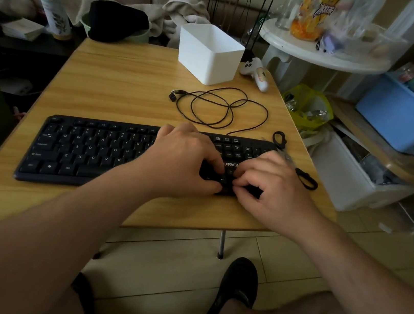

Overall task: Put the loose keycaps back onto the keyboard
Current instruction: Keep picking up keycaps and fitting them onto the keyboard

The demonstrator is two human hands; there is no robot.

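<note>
A black keyboard (88, 150) lies across the near half of the wooden table (120, 84). Both hands meet over its arrow-key cluster, right of the brand label. My right hand (273, 191) has its fingers curled, and the fingertips pinch a small black keycap (226, 187) down at the keyboard's front edge. My left hand (186, 159) lies over the keys with thumb and forefinger curled round the same spot, the thumb tip against the keycap. The hands hide most of the keys beneath them. No other loose keycaps show.
The keyboard's black cable (221, 108) lies coiled behind it. A white plastic box (210, 52) stands at the back, with a small white toy (258, 75) to its right. Scissors with black handles (293, 161) lie at the keyboard's right end, near the table edge.
</note>
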